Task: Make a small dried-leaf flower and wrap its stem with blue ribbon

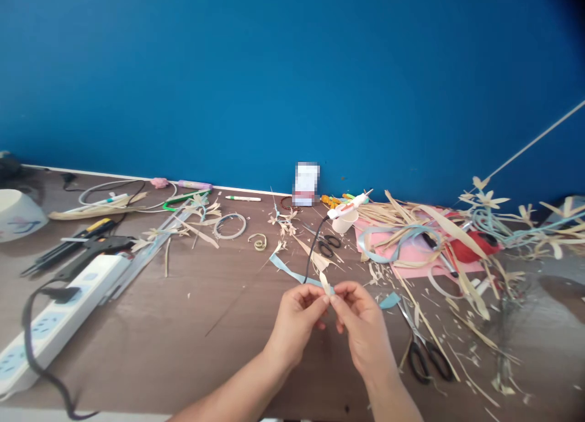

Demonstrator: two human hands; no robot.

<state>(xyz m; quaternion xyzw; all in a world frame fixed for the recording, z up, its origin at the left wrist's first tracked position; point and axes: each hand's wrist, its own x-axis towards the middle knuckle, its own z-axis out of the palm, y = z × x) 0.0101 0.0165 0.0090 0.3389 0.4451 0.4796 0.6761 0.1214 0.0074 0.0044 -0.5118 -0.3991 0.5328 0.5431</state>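
Both hands meet over the front middle of the table, fingertips pinched together. Between them a small pale straw-coloured strip (325,283) points upward. My left hand (299,315) is closed on its lower end from the left, and my right hand (359,315) pinches it from the right. Just behind the fingers lies a light blue ribbon strip (292,272). To the right of my right hand rest scissors (423,346) with black handles, their blades partly open. The strip's bottom end is hidden by the fingers.
A white glue gun (350,206) leans on a small cup (345,222) at the back. Dried straw strips (411,221) pile on pink sheets (414,268) at right. A white power strip (68,318), black glue gun (94,253) and white bowl (21,215) occupy the left. Scraps litter the right side.
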